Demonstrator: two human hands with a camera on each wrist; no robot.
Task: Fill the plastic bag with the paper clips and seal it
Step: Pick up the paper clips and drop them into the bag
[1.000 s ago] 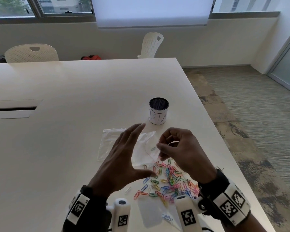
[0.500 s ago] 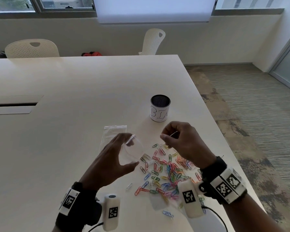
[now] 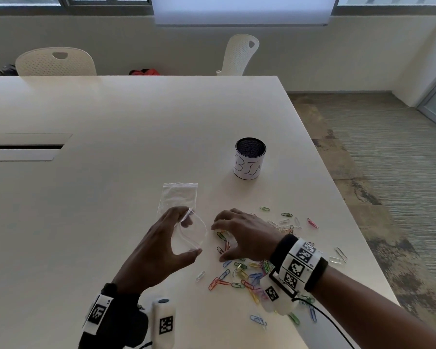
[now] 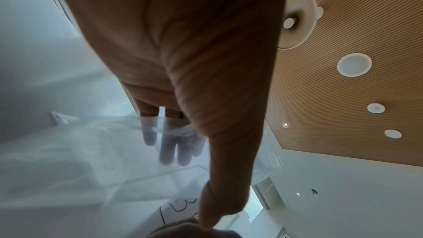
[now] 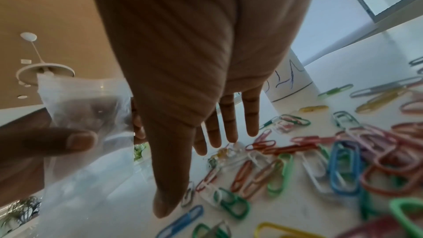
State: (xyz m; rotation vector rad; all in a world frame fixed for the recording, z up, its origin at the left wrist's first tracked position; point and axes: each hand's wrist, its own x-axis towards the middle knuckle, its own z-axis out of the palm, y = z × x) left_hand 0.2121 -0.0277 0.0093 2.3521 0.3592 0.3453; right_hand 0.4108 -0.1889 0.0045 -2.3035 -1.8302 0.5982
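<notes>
Near the front edge of the table [image 3: 116, 137], left hand [image 3: 159, 250] gripping the mouth of a clear plastic bag [image 3: 179, 197], thumb under the near lip and fingers hooked over the far lip, holding it spread wide open. Seen from the left wrist, fingers [image 4: 169, 147] showing pale through the plastic. Bag's closed end lying flat on the tabletop, pointing away toward the far side.

Just right of the bag's mouth, right hand [image 3: 244, 235] lowered palm-down over the paper clips [image 3: 239, 275], fingers [image 5: 228, 124] straight and slightly spread, thumb reaching toward the near clips, nothing pinched between them. Fingertips close above the clips; contact impossible to tell.

Coloured clips scattered loose across the tabletop under and to the right of that hand, none visible inside the bag.

Farther back, standing upright, a small black mesh cup [image 3: 250, 158] wrapped in white paper with handwritten letters. Beyond the table, two white chairs [image 3: 239, 55] against the wall.
</notes>
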